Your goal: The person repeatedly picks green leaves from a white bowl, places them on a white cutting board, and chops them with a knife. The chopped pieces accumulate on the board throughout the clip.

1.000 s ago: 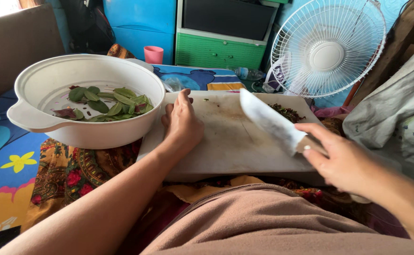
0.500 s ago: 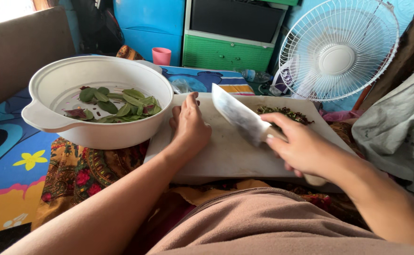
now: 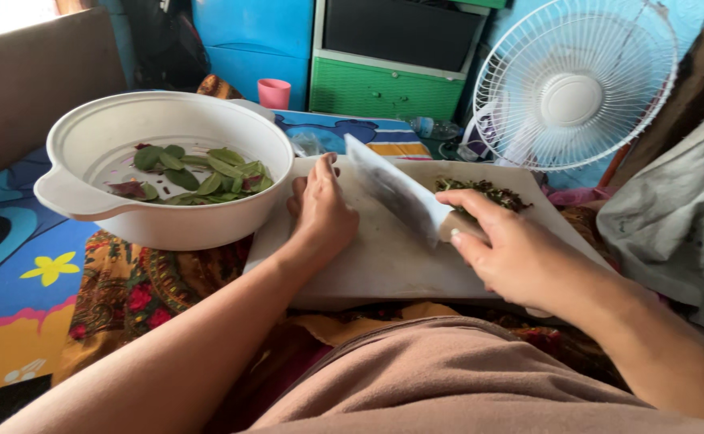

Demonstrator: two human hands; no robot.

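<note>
Cleaver (image 3: 396, 193): right hand (image 3: 520, 257) is clenching its handle, blade running up-left toward the left hand (image 3: 322, 213), resting flat-fingered on the cutting board (image 3: 368, 265).

I see the cutting board (image 3: 384, 265) lying across my lap, with the bowl (image 3: 167, 173) touching its left edge and leaves (image 3: 195, 177) inside that bowl. My left hand (image 3: 324, 213) rests on the board's left part; my right hand (image 3: 520, 257) holds the knife (image 3: 392, 193) over its middle. Chopped leaves (image 3: 488, 191) sit at the far right of the board, the fan (image 3: 573, 84) behind them, 1 cup (image 3: 274, 93) behind the bowl.
</note>
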